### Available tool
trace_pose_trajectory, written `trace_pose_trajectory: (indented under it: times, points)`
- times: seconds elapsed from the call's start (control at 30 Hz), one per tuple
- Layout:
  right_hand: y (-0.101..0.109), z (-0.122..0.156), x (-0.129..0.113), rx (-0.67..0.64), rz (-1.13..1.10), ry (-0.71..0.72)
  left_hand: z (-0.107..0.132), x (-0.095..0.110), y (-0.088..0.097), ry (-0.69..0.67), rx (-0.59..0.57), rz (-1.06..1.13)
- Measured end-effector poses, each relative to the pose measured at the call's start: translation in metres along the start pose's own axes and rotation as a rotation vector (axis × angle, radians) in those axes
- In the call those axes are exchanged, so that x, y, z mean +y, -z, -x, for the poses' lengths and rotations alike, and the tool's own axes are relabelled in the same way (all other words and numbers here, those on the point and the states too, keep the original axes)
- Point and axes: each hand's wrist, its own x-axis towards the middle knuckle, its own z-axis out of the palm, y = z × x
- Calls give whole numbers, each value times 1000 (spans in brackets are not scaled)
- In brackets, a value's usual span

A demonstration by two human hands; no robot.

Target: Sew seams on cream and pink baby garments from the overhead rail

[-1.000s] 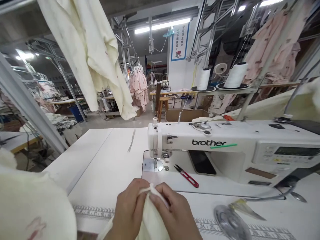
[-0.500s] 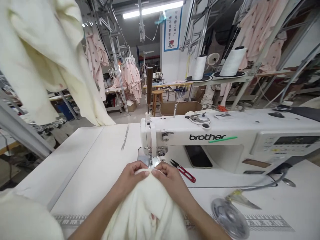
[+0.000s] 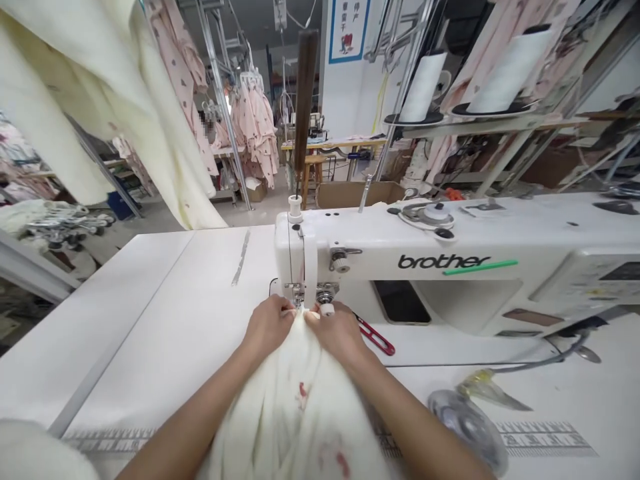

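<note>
Cream cloth point(image 3: 287, 390) is pinched at its bunched far edge by left hand point(image 3: 269, 325) and right hand point(image 3: 341, 335), the rest draped between the forearms; judged light, soft, limp, best held there.

- Ahead of you stands a white wall point(image 3: 345, 100) bearing a blue-bordered sign point(image 3: 349, 30).
- Near it, you see a wooden stool point(image 3: 315, 160).
- Beyond your white surface point(image 3: 215, 320), grey floor point(image 3: 264, 215) shows.
- Left of centre, a metal post point(image 3: 226, 110) rises.
</note>
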Motion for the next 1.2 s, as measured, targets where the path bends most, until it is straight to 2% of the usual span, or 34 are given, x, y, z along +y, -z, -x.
trace_pose_trajectory:
  times: [0.27, 0.7, 1.2]
  points:
    - [4, 0, -2, 31, 93, 17, -4, 2, -1, 35, -10, -23]
    - [1, 2, 2, 105, 150, 200, -7, 0, 1, -5, 3, -43]
    - [-2, -2, 4, 131, 188, 184, -16, -5, -1, 5, -1, -13]
